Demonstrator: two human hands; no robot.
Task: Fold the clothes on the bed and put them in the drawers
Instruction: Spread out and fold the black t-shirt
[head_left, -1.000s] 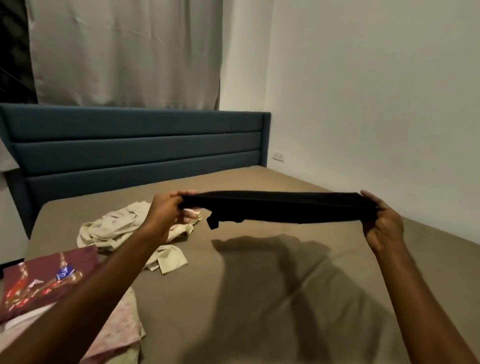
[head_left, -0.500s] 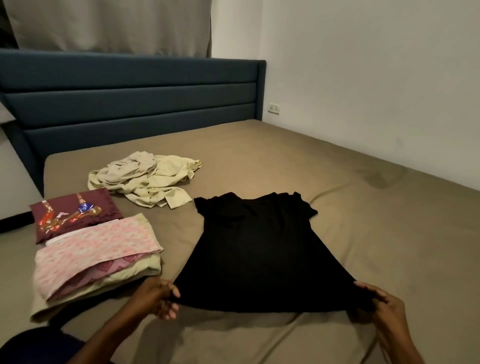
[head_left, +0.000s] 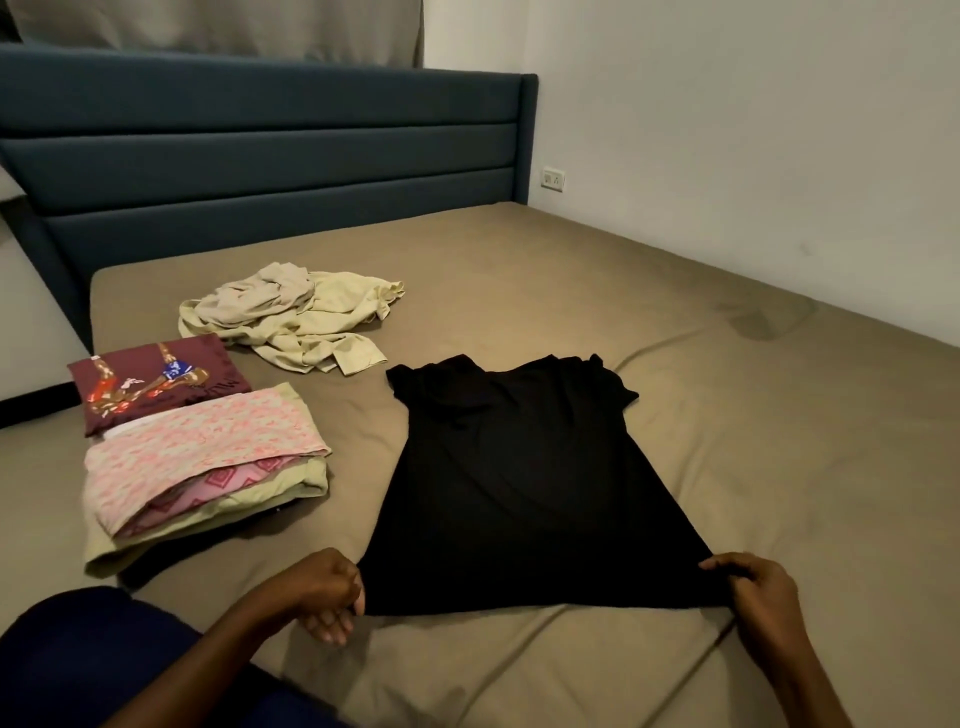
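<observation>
Your black short-sleeved top (head_left: 524, 478) lies spread flat on the olive-brown bed (head_left: 727, 415), hem toward the near edge, neckline and sleeves pointing at the dark blue padded headboard (head_left: 270, 156). Your left hand (head_left: 327, 592) has its fingers curled round the hem's left corner, and your right hand (head_left: 753, 582) pinches the right corner, so the hem is drawn taut between them.

This looks like thin, light, limp fabric: it will drape and crease rather than hold a shape, and it will probably slide a little over the bed cover when pulled. Fold it lying flat. For the lengthwise fold, you would do best to take one side at the hem corner and at the matching shoulder, because a grip at one point alone lets the rest sag and bunch. The short sleeves are crumpled and likely need smoothing or tucking in first.

Toward the left edge of the bed lies a folded stack with a pink patterned cloth (head_left: 202, 452) on top, and just beyond it a folded maroon printed shirt (head_left: 156, 379). A crumpled heap of cream and beige garments (head_left: 291, 317) nearer the headboard is not yet folded. No drawers are in view.
</observation>
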